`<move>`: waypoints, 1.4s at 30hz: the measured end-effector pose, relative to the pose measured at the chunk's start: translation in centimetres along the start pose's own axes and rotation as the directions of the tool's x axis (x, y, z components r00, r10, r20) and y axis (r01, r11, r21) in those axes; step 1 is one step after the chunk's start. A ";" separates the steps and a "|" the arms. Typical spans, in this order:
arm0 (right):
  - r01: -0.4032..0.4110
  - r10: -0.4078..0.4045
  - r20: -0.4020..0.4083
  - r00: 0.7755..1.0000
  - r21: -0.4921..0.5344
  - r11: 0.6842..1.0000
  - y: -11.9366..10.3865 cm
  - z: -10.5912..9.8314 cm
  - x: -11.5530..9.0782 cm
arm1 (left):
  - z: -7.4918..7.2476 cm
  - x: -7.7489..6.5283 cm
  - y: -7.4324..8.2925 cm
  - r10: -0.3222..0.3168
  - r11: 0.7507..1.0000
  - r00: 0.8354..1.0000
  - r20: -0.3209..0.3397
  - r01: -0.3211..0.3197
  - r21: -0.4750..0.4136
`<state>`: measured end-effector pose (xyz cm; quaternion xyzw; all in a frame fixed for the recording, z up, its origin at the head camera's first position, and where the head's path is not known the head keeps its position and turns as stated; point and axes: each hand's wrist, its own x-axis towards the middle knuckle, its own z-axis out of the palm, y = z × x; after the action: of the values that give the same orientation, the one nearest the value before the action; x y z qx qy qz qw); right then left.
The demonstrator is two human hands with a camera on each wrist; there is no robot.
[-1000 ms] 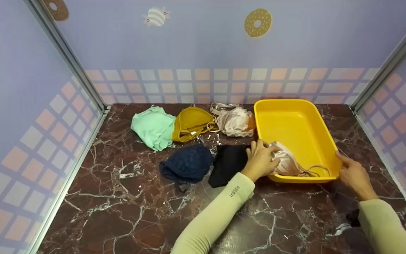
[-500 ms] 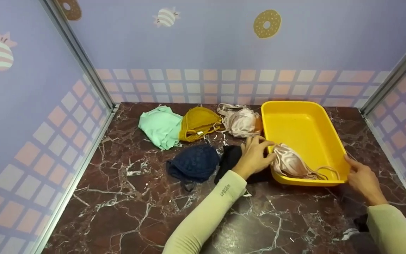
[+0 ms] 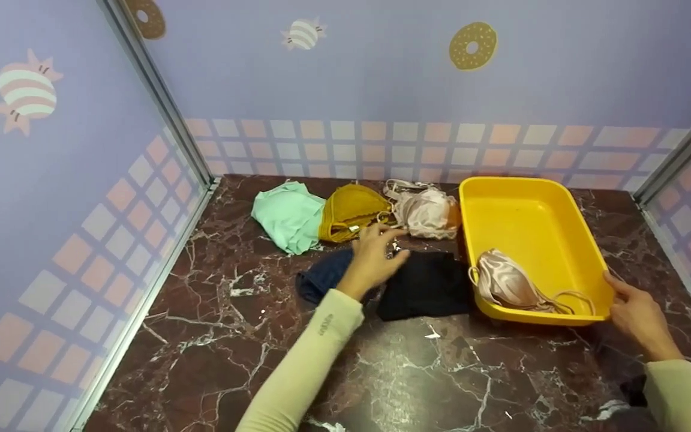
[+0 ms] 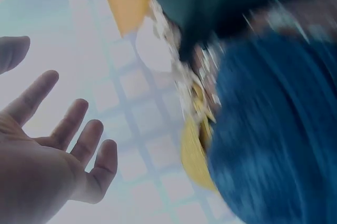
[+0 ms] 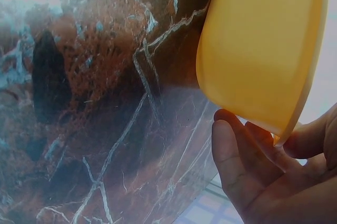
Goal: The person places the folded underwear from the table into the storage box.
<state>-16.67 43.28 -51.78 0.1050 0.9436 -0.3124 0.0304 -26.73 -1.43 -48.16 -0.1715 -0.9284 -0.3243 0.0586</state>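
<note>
My left hand (image 3: 374, 259) hovers with loosely spread fingers over the navy bra (image 3: 326, 275), partly hiding it; in the left wrist view that blue cup (image 4: 274, 129) looms beside the bare fingers. My right hand (image 3: 639, 309) pinches the rim of the yellow tub (image 3: 585, 252) at its near right corner, thumb over the lip and fingers beneath in the right wrist view. Inside the tub's near left corner lies a shiny beige bra (image 3: 504, 279), one strap loop over the rim. A folded black garment (image 3: 426, 285) is between the navy bra and the tub.
Along the back lie a mint green garment (image 3: 290, 216), a mustard bra (image 3: 354, 207) and a pale pink lace bra (image 3: 426, 211) close to the tub. Patterned panels (image 3: 345, 72) enclose the dark marble tabletop (image 3: 213, 354) at the back and sides.
My left hand has let go of the beige bra in the tub and moved left, past the black garment, to the navy bra. My right hand stays on the tub's rim.
</note>
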 end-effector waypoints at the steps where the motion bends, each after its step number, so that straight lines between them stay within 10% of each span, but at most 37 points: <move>1: 0.000 0.000 0.001 1.000 0.003 1.000 0.2 -0.1 0.0 | -0.4 -0.1 -0.6 -0.002 1.000 1.000 -0.008 0.002 0.000; 8: -0.011 0.011 0.010 1.000 0.014 1.000 0.6 -0.2 -0.1 | -2.5 -1.3 -4.1 -0.034 0.999 0.999 -0.027 0.035 0.026; 22: 0.014 -0.014 0.000 1.000 -0.007 1.000 0.5 -0.1 0.0 | -3.8 -4.1 -9.5 -0.156 0.987 0.977 0.145 0.148 0.066; 42: 0.024 -0.024 0.007 1.000 0.003 1.000 0.3 0.0 0.0 | -3.1 -4.6 -11.1 -0.234 0.970 0.958 0.168 0.218 0.111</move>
<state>-16.61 43.51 -52.01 0.0926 0.9443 -0.3144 0.0298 -26.41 -12.81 -53.18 -0.0899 -0.9573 -0.2691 -0.0552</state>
